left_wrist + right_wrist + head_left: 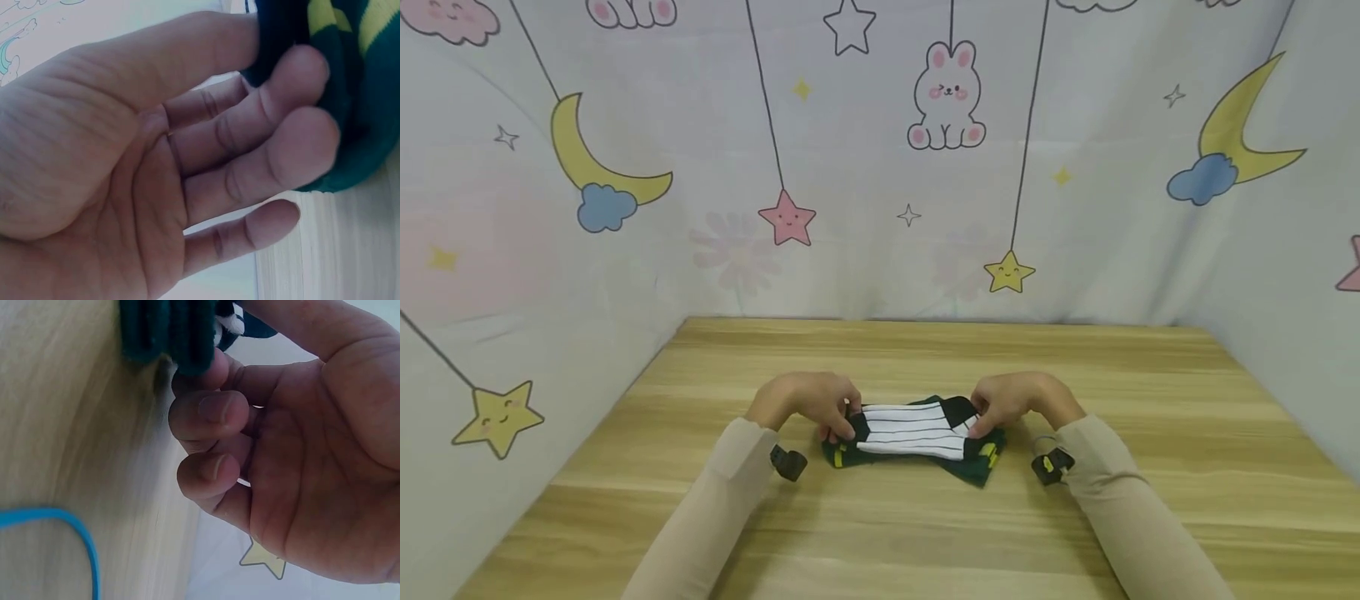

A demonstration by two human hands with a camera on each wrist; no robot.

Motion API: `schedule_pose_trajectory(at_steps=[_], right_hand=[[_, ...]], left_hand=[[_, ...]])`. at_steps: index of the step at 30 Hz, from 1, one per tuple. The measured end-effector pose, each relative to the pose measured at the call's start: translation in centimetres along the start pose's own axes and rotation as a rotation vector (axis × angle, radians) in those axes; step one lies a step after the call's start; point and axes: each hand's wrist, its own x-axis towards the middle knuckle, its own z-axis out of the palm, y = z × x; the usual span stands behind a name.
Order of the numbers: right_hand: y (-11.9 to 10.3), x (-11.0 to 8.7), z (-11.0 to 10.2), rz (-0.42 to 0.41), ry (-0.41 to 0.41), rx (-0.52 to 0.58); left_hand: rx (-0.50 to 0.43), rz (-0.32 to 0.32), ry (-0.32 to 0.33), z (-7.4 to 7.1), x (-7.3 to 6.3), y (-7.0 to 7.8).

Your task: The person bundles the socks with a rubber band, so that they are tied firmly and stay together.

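Note:
A white sock with thin black stripes and black patches (902, 429) lies lengthwise across dark green socks with yellow marks (973, 473). My left hand (820, 402) pinches its black left end between thumb and fingers. At the other end, my right hand (1009, 402) grips the striped sock near its black heel. In the left wrist view, green and yellow fabric (356, 125) hangs beyond the fingertips, and the little finger stays off it. Folded green edges (165, 334) show by the curled right fingers in the right wrist view. How many green socks there are is unclear.
The socks are on a wooden table (880, 533). A printed cloth backdrop (865, 150) with stars, moons and a rabbit stands behind it and along both sides. Small black devices (788, 462) are strapped at both wrists. A blue strap (69, 515) crosses the right wrist view.

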Motion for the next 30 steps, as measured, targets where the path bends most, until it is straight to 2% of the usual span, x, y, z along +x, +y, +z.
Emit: schedule_pose_trajectory(at_steps=[7,13,18,22,30], right_hand=[[0.2,0.18,-0.01,-0.082,0.02,-0.017],[0.52,0.12,-0.4,-0.181,0.029,-0.04],[0.47,-0.08,-0.65,-0.187,0.038,-0.019],[0.57,-0.23,-0.64,-0.215,0.059,0.025],[0.7,-0.48,-0.63,-0.304,0.084,0.191]], left_hand=[[0.002,0.022,0.002,-0.06,-0.16,-0.15],[0.042,0.06,0.046,-0.18,-0.26,-0.27],[0.054,0.081,0.053,-0.43,-0.28,-0.23],[0.057,0.083,0.055,-0.5,-0.36,-0.24],[0.073,0.081,0.062,-0.57,-0.46,-0.2]])
